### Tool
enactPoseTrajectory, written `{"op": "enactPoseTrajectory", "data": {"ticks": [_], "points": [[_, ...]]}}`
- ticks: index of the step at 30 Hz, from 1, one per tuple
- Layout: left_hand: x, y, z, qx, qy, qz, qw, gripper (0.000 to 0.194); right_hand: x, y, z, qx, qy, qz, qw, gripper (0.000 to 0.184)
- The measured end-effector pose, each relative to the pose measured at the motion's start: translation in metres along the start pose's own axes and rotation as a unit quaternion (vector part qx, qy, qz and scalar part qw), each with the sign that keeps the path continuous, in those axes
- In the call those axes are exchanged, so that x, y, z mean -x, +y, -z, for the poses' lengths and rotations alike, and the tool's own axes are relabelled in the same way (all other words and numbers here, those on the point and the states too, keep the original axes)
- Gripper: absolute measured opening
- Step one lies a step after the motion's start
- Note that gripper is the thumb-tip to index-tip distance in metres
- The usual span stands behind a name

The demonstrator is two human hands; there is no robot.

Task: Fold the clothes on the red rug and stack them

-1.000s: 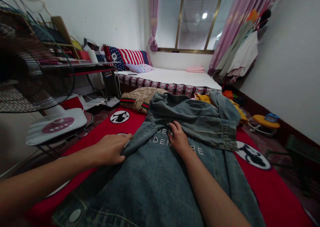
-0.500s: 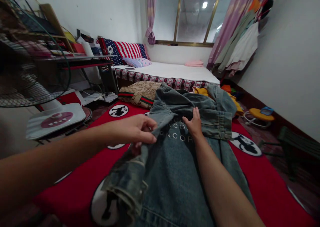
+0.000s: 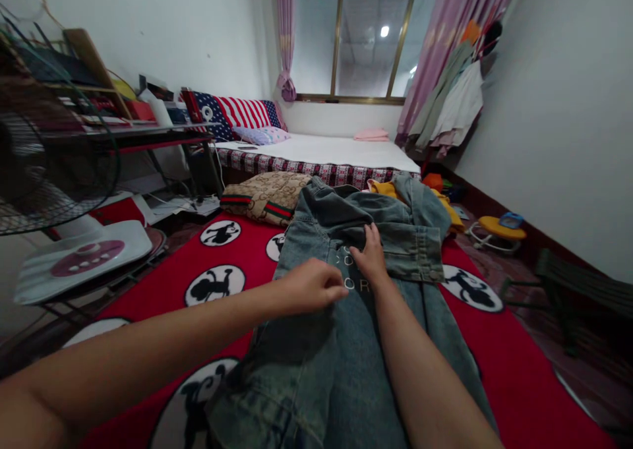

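A blue-grey denim jacket [image 3: 366, 343] lies spread with pale lettering facing up. One sleeve [image 3: 410, 248] is folded across its upper part. My left hand [image 3: 311, 285] is closed, fingers curled down on the jacket's left side, which is folded inward over part of the lettering. The cloth at those fingertips is mostly hidden by the hand. Flat on the jacket near the folded sleeve rests my right hand [image 3: 370, 254], thumb and fingers stretched out. At lower left, the other sleeve [image 3: 267, 396] lies along the jacket's folded side.
Under the jacket is a red blanket [image 3: 524, 357] with white round patches. A brown patterned cushion [image 3: 264, 195] and yellow cloth [image 3: 386, 188] lie beyond it. A fan [image 3: 84, 251] stands left, a yellow stool [image 3: 502, 228] right, a bed [image 3: 336, 147] behind.
My left hand has moved right and inward, bringing the jacket's left side and sleeve over toward the lettering. My right hand stays on the jacket. The view has shifted slightly.
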State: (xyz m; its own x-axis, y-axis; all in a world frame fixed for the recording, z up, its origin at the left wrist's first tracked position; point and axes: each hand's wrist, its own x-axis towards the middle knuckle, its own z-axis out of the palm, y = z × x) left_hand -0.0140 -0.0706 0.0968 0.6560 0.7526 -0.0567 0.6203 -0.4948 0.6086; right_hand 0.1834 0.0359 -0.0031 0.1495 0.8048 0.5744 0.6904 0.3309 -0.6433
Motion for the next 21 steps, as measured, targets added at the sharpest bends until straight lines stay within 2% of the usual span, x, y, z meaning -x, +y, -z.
{"op": "enactPoseTrajectory", "data": {"ticks": [2, 3, 4, 7, 9, 14, 16, 21], "points": [[-0.023, -0.022, 0.002, -0.113, 0.204, -0.022, 0.972, 0.037, 0.0, 0.0, 0.0, -0.012, 0.033, 0.018, 0.999, 0.063], [-0.033, -0.036, 0.0, -0.166, 0.266, -0.009, 0.95, 0.048, 0.0, 0.0, 0.0, -0.017, 0.05, 0.025, 0.998, 0.06], [-0.042, -0.052, -0.003, -0.213, 0.289, 0.019, 0.933, 0.057, 0.0, -0.002, 0.001, -0.022, 0.067, 0.031, 0.997, 0.056], [-0.057, -0.093, -0.016, -0.284, 0.227, 0.104, 0.926, 0.069, 0.002, -0.01, 0.007, -0.033, 0.109, 0.048, 0.992, 0.045], [-0.061, -0.108, -0.023, -0.297, 0.201, 0.124, 0.925, 0.072, 0.003, -0.018, 0.012, -0.026, 0.132, 0.061, 0.989, 0.038], [-0.06, -0.112, -0.03, -0.295, 0.229, 0.118, 0.92, 0.074, 0.009, -0.048, 0.018, 0.074, 0.186, 0.093, 0.975, 0.026], [-0.06, -0.11, -0.03, -0.286, 0.241, 0.114, 0.921, 0.074, 0.008, -0.064, 0.014, 0.072, 0.17, 0.127, 0.975, 0.025], [-0.06, -0.11, -0.031, -0.256, 0.259, 0.107, 0.925, 0.072, -0.023, -0.111, -0.017, 0.021, 0.029, 0.233, 0.972, 0.029]]}}
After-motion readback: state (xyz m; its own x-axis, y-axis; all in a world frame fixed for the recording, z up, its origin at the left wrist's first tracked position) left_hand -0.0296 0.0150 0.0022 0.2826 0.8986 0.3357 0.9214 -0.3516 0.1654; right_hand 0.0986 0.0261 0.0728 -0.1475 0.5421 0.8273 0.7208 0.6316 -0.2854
